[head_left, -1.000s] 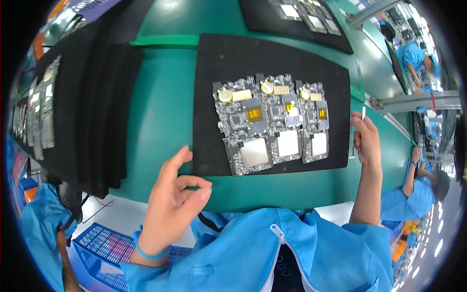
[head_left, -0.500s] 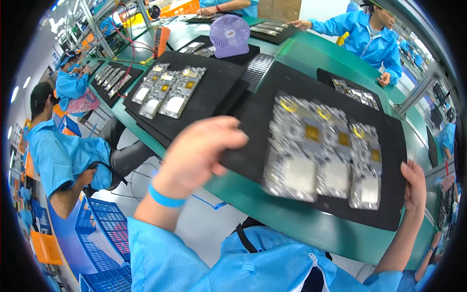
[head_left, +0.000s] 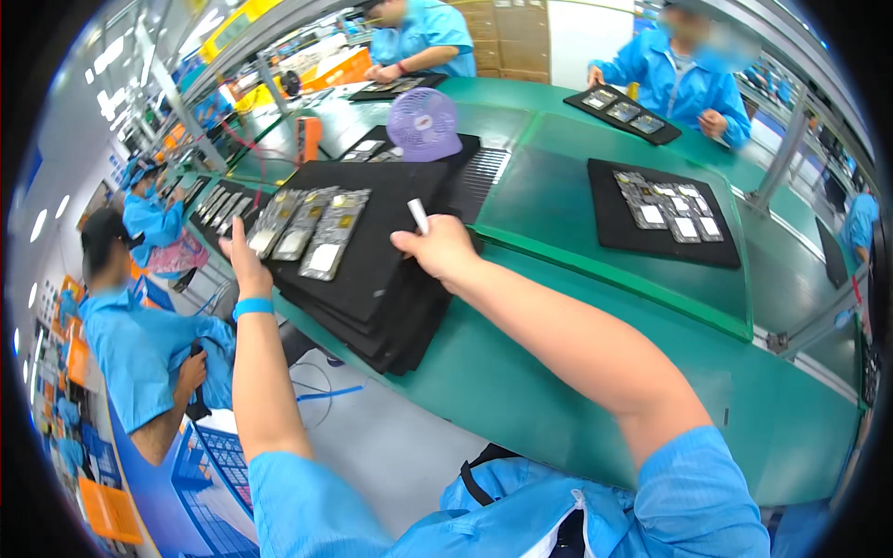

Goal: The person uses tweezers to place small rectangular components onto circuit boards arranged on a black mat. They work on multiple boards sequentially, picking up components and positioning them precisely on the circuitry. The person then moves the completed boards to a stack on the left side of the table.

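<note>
The person's left forearm rises steeply at the near-left side of the stack of black mats (head_left: 377,293), a blue wristband (head_left: 254,306) below the left hand (head_left: 246,263); the right forearm reaches slantwise over the green desk (head_left: 502,374), bringing the right hand (head_left: 435,247) to the stack's right edge. The desk's front edge runs close by the stack's near corner. To the stack's right, green desk surface, crossed by a raised green strip (head_left: 614,285), stretches to another black mat (head_left: 606,212); a purple fan (head_left: 423,123) stands just behind the stack. The left hand, fingers straight and parted, is at the stack's left edge beside three circuit boards (head_left: 305,231) lying on top. The right hand pinches a white stick (head_left: 419,216); whether either hand touches the mats cannot be told.
</note>
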`<state>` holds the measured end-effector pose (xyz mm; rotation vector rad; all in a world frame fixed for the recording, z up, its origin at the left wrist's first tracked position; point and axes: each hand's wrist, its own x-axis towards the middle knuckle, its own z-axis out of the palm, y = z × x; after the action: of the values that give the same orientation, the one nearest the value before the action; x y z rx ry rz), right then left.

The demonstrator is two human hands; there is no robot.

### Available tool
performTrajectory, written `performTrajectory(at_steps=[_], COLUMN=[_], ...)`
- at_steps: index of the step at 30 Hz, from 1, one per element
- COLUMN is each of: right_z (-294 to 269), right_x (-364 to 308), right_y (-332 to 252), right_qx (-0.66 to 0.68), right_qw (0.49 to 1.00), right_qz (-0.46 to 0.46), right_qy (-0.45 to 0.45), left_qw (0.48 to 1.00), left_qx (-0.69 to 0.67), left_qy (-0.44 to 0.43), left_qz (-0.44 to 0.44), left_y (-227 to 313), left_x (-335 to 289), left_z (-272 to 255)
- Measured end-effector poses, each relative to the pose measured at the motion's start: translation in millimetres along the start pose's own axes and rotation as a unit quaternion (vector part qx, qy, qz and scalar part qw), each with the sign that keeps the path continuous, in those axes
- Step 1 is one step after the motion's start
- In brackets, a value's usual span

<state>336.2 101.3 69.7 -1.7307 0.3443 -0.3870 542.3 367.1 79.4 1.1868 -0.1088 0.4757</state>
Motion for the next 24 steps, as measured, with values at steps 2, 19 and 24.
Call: performTrajectory(at_steps=[2,19,24], right_z=[-24.3,-379.8,-359.2], right_x=[-15.0,-59.1,-49.3], right_y=[1.1,84.2,84.1], right_qx=[-0.015,-0.789,-0.796], right_qw=[0.999,0.583,0.562], right_qz=[-0.011,-0.131,-0.176], right_qy=[-0.048,-0.143,-0.136], left_qw=[0.997,0.704,0.668], left_qx=[0.071,0.629,0.450], left_qy=[0.037,-0.179,-0.302], left_qz=[-0.020,0.276,0.510], left_y=[-49.6,38.8,117.8], left_x=[0.1,45.0,-190.0], left_z=[-15.1,20.9,120.6])
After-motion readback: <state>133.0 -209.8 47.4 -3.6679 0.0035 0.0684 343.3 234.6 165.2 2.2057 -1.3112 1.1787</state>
